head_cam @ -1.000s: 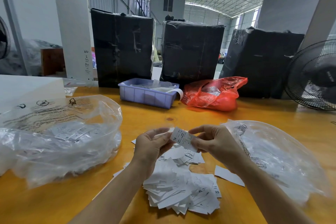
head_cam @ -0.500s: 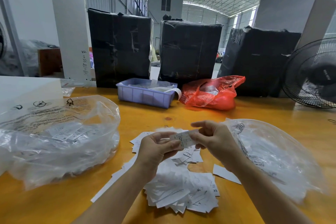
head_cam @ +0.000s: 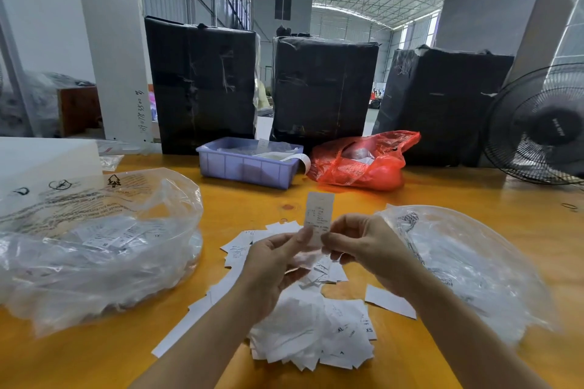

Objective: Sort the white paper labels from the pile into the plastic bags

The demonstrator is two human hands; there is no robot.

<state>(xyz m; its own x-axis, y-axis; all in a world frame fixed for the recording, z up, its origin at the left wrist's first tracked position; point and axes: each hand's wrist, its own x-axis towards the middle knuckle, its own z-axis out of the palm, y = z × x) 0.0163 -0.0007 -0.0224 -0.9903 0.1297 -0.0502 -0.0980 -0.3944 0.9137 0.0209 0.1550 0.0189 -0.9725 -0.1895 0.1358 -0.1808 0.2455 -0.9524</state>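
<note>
I hold one white label upright above the pile of labels, my left hand and right hand each pinching its lower edge from a side. The pile spreads over the orange counter between two clear plastic bags: the left bag, with labels inside, and the right bag. Bare counter lies ahead, up to a lilac bin and red bag.
</note>
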